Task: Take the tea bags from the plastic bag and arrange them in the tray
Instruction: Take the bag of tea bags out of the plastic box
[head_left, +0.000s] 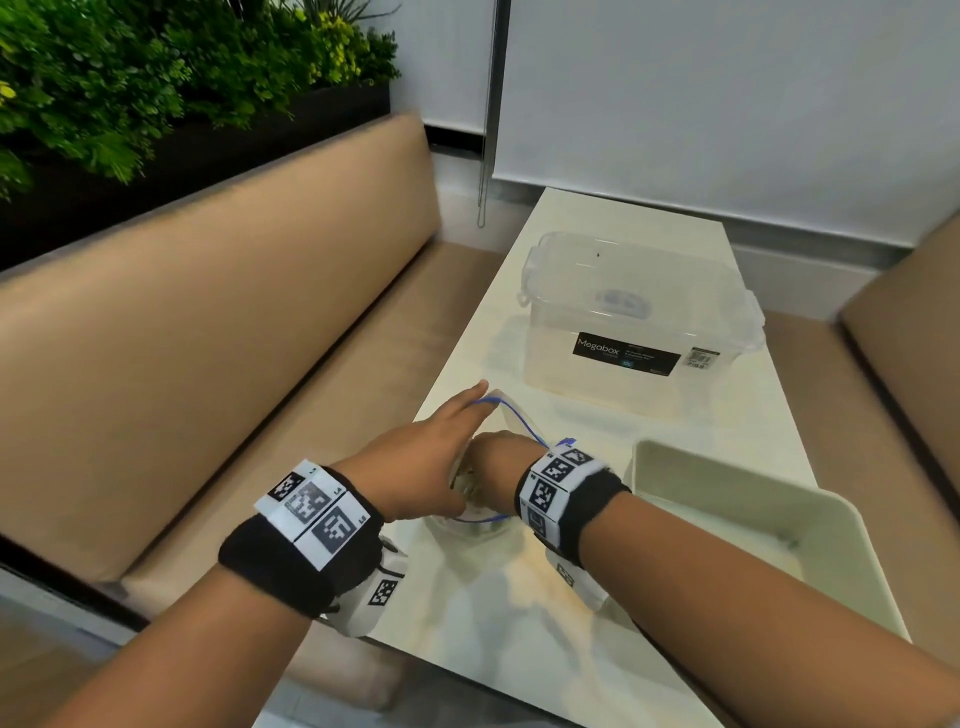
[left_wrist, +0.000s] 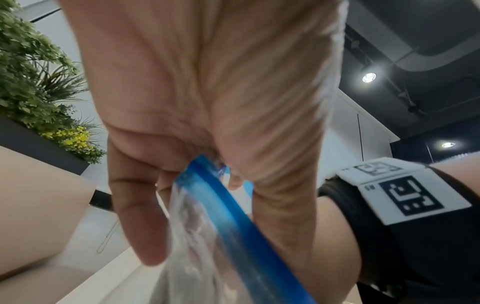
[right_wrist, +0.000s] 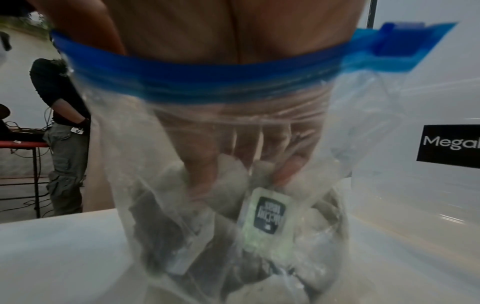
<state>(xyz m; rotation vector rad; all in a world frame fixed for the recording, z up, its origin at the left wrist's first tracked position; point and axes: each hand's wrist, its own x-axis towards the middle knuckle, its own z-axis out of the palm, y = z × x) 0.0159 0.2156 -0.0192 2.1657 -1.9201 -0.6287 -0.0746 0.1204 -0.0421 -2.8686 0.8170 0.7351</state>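
Note:
A clear plastic bag (head_left: 480, 525) with a blue zip rim stands on the white table, just left of the pale tray (head_left: 727, 470). My left hand (head_left: 431, 457) holds the bag's mouth open. In the left wrist view, thumb and fingers of that hand (left_wrist: 182, 164) pinch the blue rim (left_wrist: 233, 216). My right hand (head_left: 493, 462) is sunk into the bag up to the wrist. Through the plastic, its fingers (right_wrist: 249, 148) close around white tea bags (right_wrist: 231, 174). A tea bag tag (right_wrist: 267, 214) hangs below them. No tea bags show in the visible part of the tray.
A closed clear Megabox container (head_left: 639, 322) stands on the table (head_left: 519, 623) behind the bag and tray. Tan benches (head_left: 208, 338) run along both sides of the table, with a planter behind the left one. A person (right_wrist: 64, 144) stands far off.

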